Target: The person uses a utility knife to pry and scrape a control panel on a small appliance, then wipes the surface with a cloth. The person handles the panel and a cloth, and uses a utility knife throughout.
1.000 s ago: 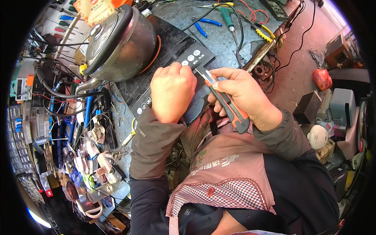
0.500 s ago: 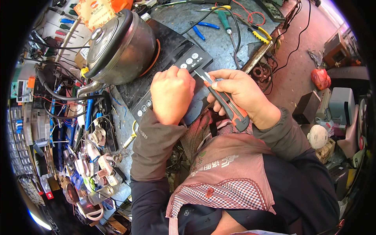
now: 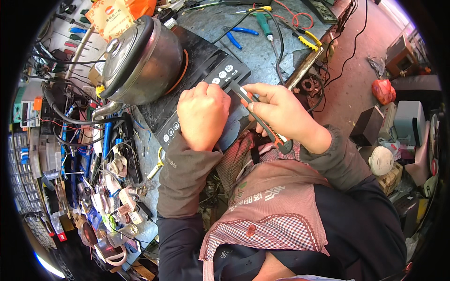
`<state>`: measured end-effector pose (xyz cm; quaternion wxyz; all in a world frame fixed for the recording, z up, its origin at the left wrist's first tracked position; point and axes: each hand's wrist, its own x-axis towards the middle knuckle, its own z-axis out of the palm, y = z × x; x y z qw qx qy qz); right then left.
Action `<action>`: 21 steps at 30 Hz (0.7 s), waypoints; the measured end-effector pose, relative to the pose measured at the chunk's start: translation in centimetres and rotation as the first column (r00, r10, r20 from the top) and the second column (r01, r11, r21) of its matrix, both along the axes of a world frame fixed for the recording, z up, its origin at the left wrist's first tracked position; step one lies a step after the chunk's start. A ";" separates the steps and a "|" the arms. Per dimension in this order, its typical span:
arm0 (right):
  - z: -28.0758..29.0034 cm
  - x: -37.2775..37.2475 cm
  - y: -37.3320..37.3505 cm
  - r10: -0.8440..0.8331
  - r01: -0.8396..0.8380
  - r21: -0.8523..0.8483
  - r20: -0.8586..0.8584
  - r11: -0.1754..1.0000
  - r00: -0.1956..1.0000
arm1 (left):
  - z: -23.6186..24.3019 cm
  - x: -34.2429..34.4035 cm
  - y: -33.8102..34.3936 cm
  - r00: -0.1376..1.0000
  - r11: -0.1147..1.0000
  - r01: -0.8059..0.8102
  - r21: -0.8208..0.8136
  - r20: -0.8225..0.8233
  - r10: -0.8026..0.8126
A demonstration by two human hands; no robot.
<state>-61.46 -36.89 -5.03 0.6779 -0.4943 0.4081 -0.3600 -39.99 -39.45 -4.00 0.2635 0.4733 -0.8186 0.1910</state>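
Orange and black knife turns thinner side up than before, tip toward 11 o'clock | right hand curls tight around it, at left hand's 3 o'clock | left: bunched fist, can't tell if holding | hands near, apart | shiny round metal kettle, 10 o'clock, on flat black hot plate

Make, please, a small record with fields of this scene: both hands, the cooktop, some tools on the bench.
Left hand: curled closed at the front edge of the cooktop; contents hidden
Right hand: holds a black-and-orange utility knife, blade near the left hand
Cooktop: black, bearing a metal kettle
Tools on bench: green-handled screwdriver, blue-handled pliers
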 end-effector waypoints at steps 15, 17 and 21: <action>1.1 -2.1 -1.7 0.004 -0.009 0.091 0.050 0.996 0.999 | -0.1 -0.1 0.0 1.000 1.000 -0.005 -0.005 0.003 0.005; 0.7 -1.8 -1.3 -0.001 0.000 -0.004 -0.024 1.000 1.000 | -0.1 -0.1 0.0 1.000 1.000 -0.007 -0.010 0.005 0.007; 0.6 -1.6 -1.1 -0.002 -0.009 -0.116 -0.093 0.993 0.996 | -0.1 -0.2 0.0 1.000 1.000 -0.019 -0.016 -0.007 0.019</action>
